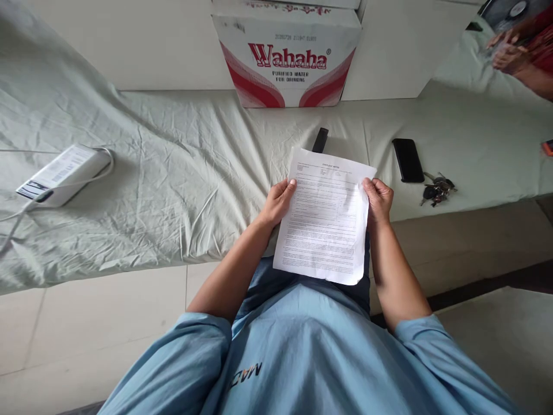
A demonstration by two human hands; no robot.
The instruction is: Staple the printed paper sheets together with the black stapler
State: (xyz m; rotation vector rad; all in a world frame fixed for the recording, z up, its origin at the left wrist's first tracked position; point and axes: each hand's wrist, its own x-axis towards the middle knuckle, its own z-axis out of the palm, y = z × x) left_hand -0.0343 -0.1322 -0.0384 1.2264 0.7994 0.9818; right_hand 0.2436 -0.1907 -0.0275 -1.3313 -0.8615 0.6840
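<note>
A printed sheet of paper [326,222] is held up above my lap, its text side facing me and its surface slightly wrinkled. My left hand [279,202] pinches its left edge, thumb on top. On the opposite edge, near the upper right corner, my right hand [378,199] is closed with the thumb over the print. Both hands' remaining fingers are partly hidden behind the sheet or curled under. Just beyond the paper's top edge lies a small black object [320,140], its near end covered by the sheet.
A black phone [408,160] and a bunch of keys [438,189] lie on the cloth-covered table [164,184] to the right. At left is a white box-shaped device [64,173] with cables. A Wahaha water carton [294,63] stands behind. Another person's hands [512,55] show at upper right.
</note>
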